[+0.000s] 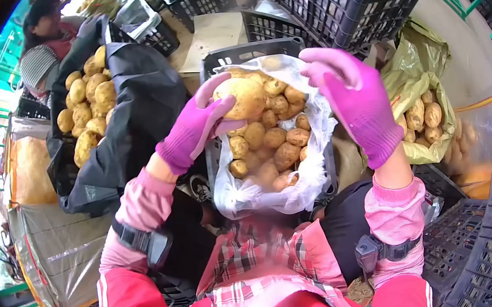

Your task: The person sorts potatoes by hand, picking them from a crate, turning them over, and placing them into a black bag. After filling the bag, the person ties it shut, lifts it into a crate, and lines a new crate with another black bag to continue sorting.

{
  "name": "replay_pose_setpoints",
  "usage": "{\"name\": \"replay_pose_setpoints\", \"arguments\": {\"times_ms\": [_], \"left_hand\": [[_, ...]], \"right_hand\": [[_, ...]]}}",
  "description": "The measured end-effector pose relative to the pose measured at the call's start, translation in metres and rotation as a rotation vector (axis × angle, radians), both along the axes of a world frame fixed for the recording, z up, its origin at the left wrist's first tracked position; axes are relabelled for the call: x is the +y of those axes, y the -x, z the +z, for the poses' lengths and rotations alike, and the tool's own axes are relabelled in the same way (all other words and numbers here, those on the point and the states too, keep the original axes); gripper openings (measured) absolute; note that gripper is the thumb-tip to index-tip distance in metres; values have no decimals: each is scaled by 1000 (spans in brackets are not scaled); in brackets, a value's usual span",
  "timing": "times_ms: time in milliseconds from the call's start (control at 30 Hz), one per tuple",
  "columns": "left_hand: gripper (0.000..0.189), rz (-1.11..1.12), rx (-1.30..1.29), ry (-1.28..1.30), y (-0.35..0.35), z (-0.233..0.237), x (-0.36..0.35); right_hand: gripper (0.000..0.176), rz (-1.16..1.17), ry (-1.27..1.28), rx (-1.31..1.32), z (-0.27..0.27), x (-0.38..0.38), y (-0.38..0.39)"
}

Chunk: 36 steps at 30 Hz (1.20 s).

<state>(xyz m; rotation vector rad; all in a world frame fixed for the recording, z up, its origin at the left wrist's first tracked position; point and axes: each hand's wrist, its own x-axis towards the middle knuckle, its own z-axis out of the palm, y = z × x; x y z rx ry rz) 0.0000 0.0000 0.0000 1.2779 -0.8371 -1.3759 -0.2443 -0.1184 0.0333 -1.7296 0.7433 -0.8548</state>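
Observation:
My left hand [201,119], in a purple knitted glove, is closed around a large pale potato [242,97] over the left side of a crate. Beneath it a white plastic bag [240,201] lines the black crate [208,65] and holds many smaller potatoes [274,137]. At the crate's right rim is my right hand [356,92], gloved the same way. Its fingers are apart and curved, with the tips right at the bag's edge, and no potato shows in it.
A dark sack [144,86] of potatoes stands on the left, near another person [46,49]. Stacked black crates [332,2] rise behind. To the right sits a yellow-green bag [429,83] of potatoes, with more plastic crates [490,258] at lower right. Cardboard [215,36] lies behind the lined crate.

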Motion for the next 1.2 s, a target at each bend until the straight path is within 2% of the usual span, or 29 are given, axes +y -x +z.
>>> {"name": "replay_pose_setpoints", "arguments": {"times_ms": [33,67,100,167,200,233,267,300,367,400,533,633,733,833,867,967,1100,1167,1200], "left_hand": [[63,19,-33,43,10,14,5],[62,39,-68,90,19,18,9],[63,69,-109,163,11,26,39],[65,27,-367,329,1,12,52],[66,63,-388,371,5,9,56],[67,100,-394,414,12,2,58],[62,186,-548,512,14,-11,56],[60,218,-513,507,14,-18,56],[56,285,-454,488,14,-25,58],[48,351,-490,499,17,-24,58],[50,435,-339,377,6,-19,57],[47,394,-382,353,-11,-23,51],[43,470,-138,160,-8,-22,48],[42,422,46,272,8,-10,47],[41,366,-185,372,5,-12,48],[49,337,-354,421,5,-17,48],[52,318,-337,386,6,-15,52],[54,314,-331,384,2,-18,50],[55,263,-51,183,-3,-12,50]], "right_hand": [[41,47,131,12,-12,-4,-2],[42,77,121,98,-20,-6,-5],[46,115,222,118,-18,18,-27],[51,302,-383,136,-6,45,-46],[56,346,-543,21,-2,60,-57],[59,338,-490,2,-12,65,-66],[62,329,-579,-31,-16,71,-69],[64,320,-671,-65,-17,77,-74],[69,336,-689,-79,-30,79,-81],[72,348,-698,-92,-34,80,-85],[74,406,-737,-71,-38,84,-94],[75,388,-669,-100,-30,81,-95],[74,347,-487,-175,-41,69,-97],[71,393,-726,-329,-33,62,-91],[68,408,-761,-380,-32,62,-90],[70,415,-780,-424,-32,63,-88],[75,481,-807,-475,-39,60,-84],[74,413,-728,-465,-32,65,-87],[74,374,-686,-464,-29,67,-88]]}}
